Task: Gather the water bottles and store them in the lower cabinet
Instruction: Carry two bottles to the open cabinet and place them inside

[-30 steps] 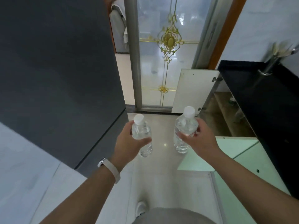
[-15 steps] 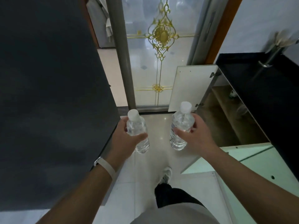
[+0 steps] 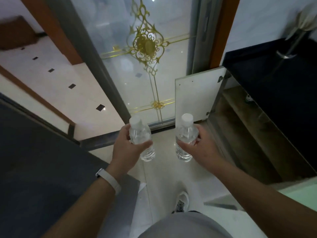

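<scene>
My left hand (image 3: 127,148) grips a clear water bottle with a white cap (image 3: 140,134), held upright over the floor. A second clear water bottle (image 3: 185,133), also white-capped and upright, is held in my right hand (image 3: 200,148). The two bottles are side by side, a short gap apart. To the right stands the lower cabinet (image 3: 253,134) under a black countertop (image 3: 277,79), its white door (image 3: 195,97) swung open toward the glass door. The inside looks brown, with a shelf.
A glass sliding door with gold ornament (image 3: 145,47) stands straight ahead. A dark grey surface (image 3: 42,169) fills the left. A pale green cabinet door (image 3: 301,193) juts in at the lower right. My shoe (image 3: 181,201) is on the light tiled floor.
I have walked forward: the open cabinet and glass door are closer and the dark surface has slid down-left. Both hands still carry their bottles in the same grip.
</scene>
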Demonstrator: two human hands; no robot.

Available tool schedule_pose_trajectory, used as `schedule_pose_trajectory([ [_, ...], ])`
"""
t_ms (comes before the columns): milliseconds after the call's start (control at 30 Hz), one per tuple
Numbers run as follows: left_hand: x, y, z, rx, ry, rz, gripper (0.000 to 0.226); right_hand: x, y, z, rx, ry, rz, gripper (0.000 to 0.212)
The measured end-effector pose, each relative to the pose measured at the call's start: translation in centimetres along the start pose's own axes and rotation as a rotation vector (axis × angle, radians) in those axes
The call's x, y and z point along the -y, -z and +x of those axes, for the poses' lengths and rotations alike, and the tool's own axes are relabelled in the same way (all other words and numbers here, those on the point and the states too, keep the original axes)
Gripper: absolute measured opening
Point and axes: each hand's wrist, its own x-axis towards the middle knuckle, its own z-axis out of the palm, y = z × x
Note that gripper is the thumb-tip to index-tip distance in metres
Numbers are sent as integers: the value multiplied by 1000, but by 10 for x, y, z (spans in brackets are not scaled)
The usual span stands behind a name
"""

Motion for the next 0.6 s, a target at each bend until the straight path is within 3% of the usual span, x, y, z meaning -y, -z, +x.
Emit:
schedule_pose_trajectory([
  [333,-59,-72,116,161,-94,-4,70,24,63,80,-178,6,28,46],
  [600,-78,-150,203,388,-145,50,72,5,101,114,-452,-139,40,54],
])
